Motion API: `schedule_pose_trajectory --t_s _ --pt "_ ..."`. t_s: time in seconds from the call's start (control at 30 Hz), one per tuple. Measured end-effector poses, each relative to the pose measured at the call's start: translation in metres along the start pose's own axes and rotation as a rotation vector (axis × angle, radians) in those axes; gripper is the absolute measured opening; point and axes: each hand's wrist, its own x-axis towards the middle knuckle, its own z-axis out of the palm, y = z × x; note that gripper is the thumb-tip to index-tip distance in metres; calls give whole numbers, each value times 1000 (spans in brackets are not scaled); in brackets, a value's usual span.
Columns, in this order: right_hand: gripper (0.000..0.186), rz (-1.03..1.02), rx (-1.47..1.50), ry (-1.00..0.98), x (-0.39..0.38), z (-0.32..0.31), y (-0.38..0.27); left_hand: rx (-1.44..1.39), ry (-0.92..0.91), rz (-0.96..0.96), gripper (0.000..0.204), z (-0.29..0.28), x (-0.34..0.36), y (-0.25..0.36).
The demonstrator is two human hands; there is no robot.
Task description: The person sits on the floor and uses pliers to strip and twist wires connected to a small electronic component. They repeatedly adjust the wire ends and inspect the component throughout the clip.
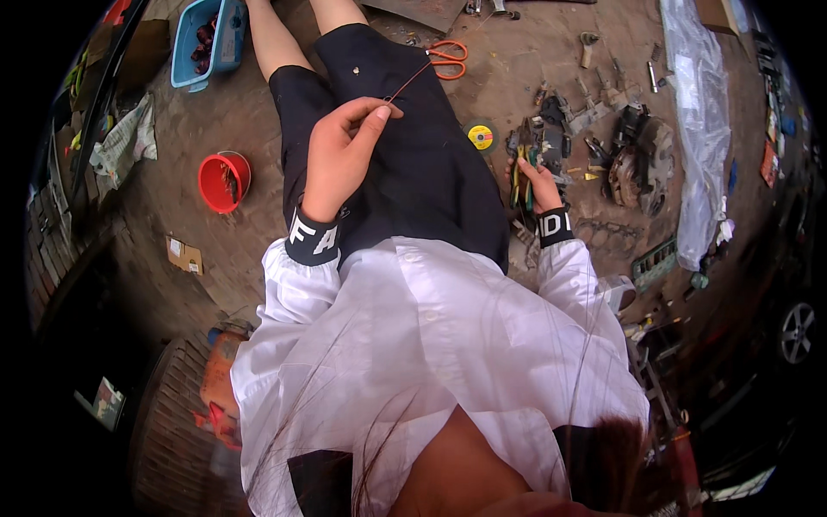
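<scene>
My left hand (pixel 345 146) is raised over my dark shorts, with thumb and forefinger pinched on a thin copper-coloured wire (pixel 408 84). From my fingertips the wire slants away, up and to the right, past a pair of scissors with orange handles (pixel 448 62). The scissors' blades are hard to make out. Off to the right, my right hand (pixel 540 183) is closed around pliers with green and yellow handles (pixel 520 179). Beneath and beyond that hand lie dark metal parts (pixel 551 129), and a yellow-and-black disc (pixel 481 136) is just left of them.
A red bucket (pixel 217 185) and a blue plastic basket (pixel 186 56) with dark reddish things inside stand on the left. Greasy machine parts (pixel 642 159) spread over the ground at right, beside a long clear plastic sheet (pixel 694 129). A cardboard piece (pixel 184 256) lies lower left.
</scene>
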Motion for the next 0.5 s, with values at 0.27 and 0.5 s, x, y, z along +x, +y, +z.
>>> schedule_pose_trajectory --t_s 0.27,0.5 --pt "54 -208 -47 -565 -85 106 -108 86 -61 97 19 21 -9 17" --pt "33 -262 -705 -454 -108 132 -129 104 -30 145 16 12 -27 18"
